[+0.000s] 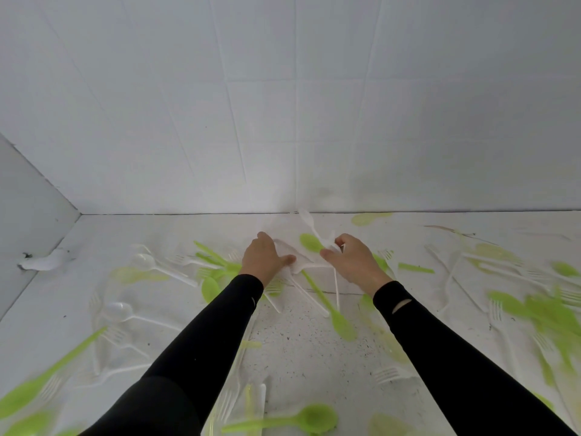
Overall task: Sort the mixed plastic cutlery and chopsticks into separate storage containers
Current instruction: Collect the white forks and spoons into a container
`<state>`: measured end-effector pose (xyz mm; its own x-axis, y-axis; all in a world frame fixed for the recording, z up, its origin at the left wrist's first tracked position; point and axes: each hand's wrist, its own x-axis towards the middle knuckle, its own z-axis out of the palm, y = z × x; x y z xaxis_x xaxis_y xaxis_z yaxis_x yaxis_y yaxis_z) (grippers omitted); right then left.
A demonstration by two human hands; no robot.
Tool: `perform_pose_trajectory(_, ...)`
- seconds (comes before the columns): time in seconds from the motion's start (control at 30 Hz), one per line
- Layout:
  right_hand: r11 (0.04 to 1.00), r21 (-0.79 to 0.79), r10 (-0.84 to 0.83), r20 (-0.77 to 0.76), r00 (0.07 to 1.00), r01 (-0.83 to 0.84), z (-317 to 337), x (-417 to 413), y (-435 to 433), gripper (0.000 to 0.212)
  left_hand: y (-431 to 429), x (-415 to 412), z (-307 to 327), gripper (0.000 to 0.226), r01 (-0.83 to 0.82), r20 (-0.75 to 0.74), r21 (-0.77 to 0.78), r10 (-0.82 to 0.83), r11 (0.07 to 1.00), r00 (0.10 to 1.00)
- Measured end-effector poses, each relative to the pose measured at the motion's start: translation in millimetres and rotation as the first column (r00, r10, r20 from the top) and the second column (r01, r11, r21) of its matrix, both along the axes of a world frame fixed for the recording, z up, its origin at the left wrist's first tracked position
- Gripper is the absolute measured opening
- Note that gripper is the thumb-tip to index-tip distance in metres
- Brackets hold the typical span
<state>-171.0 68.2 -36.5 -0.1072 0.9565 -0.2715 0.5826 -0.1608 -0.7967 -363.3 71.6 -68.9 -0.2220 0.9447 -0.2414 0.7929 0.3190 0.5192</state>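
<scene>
Head view, both arms in black sleeves [201,341] stretched to the far middle of the white table [301,350], close to the wall [283,121].

- Step in hand, as I read it: gathering white pieces out of the mixed scatter. Picking, not yet dropping off.
- Right hand [353,262]: fingers curled, pinching the handle of a white spoon [307,219]. Its bowl sticks up and away toward the wall. More white handles seem bunched in the same grip, but I can't count them.
- Left hand [267,258]: palm down on a pale white heap [298,262], thumb laid against it. I cannot tell whether it grasps anything or only steadies the heap.
- A green spoon [309,242] lies between the two hands, just beside the right fingertips. Another green spoon [341,322] lies nearer me, handle pointing up toward the hands.
- The rest of the cutlery is spread over the table:
  - clear spoons [143,262] to the left
  - white forks [495,309] and blurred green pieces to the right
  - more green spoons along the near edge
- I can pick out no chopsticks with certainty, and no storage container is in view.

Next move, my judgement: lift the white bundle free without dragging the green spoon along, then turn to find its container. The head must swing first, since no bin shows here.
</scene>
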Motion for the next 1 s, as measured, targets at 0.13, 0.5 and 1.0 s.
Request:
perform_pose_trajectory(0.13,0.999,0.012,0.03,-0.007,1.0,-0.03,8,10,-15,0.029,-4,2,9,0.036,-0.015,0.029,-0.035,0.016,0.999,0.999)
perform_pose_trajectory(0.5,0.999,-0.043,0.027,-0.094,0.995,-0.031,27,32,-55,0.024,-54,20,14,0.06,-0.004,-0.154,0.004,0.005,1.0,0.988)
perform_pose_trajectory(1.0,0.92,-0.126,0.315,-0.324,0.892,-0.371,55,75,-117,0.029,-109,46,54,0.021,-0.372,0.37,0.547,0.182,0.75,0.911)
